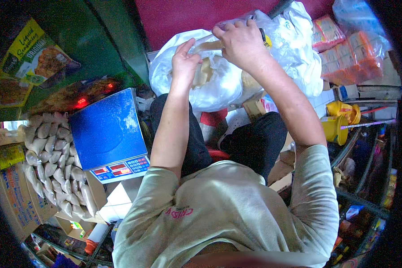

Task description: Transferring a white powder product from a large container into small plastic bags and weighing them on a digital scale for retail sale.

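My right hand (243, 43) is curled around one end of a small transparent plastic bag (211, 46), which has something pale brown inside. The bag spans the gap towards my left hand (185, 63), whose fingers are spread at its other end. Whether the left fingers pinch the film is not plain. Below both hands a large white plastic bag (217, 95) gapes, its rim folded outward, with pale yellowish contents (206, 72) showing inside. My right palm and whatever it covers are hidden.
To my left stands a digital scale with a blue platform (107, 130), beside stacked filled small bags (57, 164). More white plastic (298, 50) and orange-wrapped packs (351, 60) lie at upper right. A yellow tub (335, 130) and racks (358, 167) flank my right.
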### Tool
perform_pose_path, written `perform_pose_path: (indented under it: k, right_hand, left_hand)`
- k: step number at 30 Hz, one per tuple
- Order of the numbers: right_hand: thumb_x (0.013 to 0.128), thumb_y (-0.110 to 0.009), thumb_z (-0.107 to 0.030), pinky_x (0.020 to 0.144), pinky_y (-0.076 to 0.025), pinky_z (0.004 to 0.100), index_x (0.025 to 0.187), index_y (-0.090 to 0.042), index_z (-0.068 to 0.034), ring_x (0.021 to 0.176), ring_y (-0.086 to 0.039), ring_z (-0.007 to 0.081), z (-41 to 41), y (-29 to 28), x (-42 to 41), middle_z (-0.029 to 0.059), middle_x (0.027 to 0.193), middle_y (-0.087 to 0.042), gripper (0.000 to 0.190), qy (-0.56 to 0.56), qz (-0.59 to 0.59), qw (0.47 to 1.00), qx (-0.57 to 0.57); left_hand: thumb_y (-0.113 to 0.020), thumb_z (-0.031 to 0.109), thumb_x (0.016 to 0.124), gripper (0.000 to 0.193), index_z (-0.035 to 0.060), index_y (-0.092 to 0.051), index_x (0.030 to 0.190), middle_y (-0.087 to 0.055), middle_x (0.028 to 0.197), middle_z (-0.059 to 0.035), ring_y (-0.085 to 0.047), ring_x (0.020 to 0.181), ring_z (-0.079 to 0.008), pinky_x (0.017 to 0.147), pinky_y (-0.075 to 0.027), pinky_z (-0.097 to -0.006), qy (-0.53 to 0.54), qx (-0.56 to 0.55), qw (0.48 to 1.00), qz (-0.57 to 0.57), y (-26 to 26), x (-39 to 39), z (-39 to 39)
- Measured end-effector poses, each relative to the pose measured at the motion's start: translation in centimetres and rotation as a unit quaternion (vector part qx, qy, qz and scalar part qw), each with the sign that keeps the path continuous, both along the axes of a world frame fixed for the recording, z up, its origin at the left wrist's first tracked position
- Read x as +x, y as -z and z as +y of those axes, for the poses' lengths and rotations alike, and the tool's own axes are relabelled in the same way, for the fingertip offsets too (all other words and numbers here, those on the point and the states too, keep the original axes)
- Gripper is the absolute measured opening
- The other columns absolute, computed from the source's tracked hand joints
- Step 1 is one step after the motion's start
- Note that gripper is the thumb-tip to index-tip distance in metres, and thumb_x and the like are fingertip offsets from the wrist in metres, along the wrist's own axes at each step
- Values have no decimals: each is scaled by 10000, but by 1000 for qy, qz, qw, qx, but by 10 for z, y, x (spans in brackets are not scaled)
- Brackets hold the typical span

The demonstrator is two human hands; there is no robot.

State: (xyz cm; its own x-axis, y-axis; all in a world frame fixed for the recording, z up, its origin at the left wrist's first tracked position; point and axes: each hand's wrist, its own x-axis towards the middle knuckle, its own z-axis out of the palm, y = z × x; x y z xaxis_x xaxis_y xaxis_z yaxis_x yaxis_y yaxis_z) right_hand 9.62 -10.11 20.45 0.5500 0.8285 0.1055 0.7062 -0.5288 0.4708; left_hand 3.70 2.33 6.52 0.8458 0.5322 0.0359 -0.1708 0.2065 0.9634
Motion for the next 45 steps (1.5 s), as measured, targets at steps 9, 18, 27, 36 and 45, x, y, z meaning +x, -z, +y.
perform_pose_path:
  k: [9, 18, 27, 36, 45]
  right_hand:
    - [718, -672, -359, 884, -435, 477, 1176, -560, -123, 948, -635, 304, -33, 11, 5, 135, 985, -659, 528, 37, 97, 984, 144]
    - [741, -733, -339, 850, -459, 328, 1277, -471, 5, 961, -595, 216, -115, 99, -21, 163, 1062, -618, 689, 209, 458, 721, 476]
    - [756, -746, -250, 825, -437, 295, 1311, -421, 22, 934, -546, 175, -165, 161, -53, 123, 1099, -564, 699, 243, 527, 616, 533]
    - [724, -766, -341, 745, -468, 298, 1302, -425, 50, 813, -578, 183, -156, 174, -46, 113, 901, -618, 777, 225, 517, 629, 536]
    - [757, -752, -275, 727, -457, 281, 1254, -468, 17, 807, -564, 157, -149, 160, -53, 88, 903, -613, 643, 227, 536, 624, 521]
  left_hand:
    - [-539, -46, 738, 536, -33, -504, 1272, -541, 1248, -124, -597, 732, -125, 695, -491, -248, 4, -2, 1000, 29, -3, -2, 1]
    - [-471, -98, 735, 556, -54, -470, 1289, -540, 1234, -125, -550, 726, -134, 674, -462, -252, 72, -139, 988, 6, -27, -14, 19]
    - [-454, -76, 696, 581, -45, -486, 1275, -574, 1191, -122, -521, 729, -124, 686, -449, -227, 97, -94, 991, -20, -104, -40, 47]
    - [-469, -44, 746, 525, -8, -510, 1268, -576, 1203, -87, -500, 723, -109, 721, -443, -231, 114, -54, 990, -63, -149, -83, 101]
    - [-507, -31, 764, 507, -4, -506, 1271, -561, 1243, -89, -514, 792, -102, 709, -427, -223, 28, -36, 994, -100, -172, -141, 121]
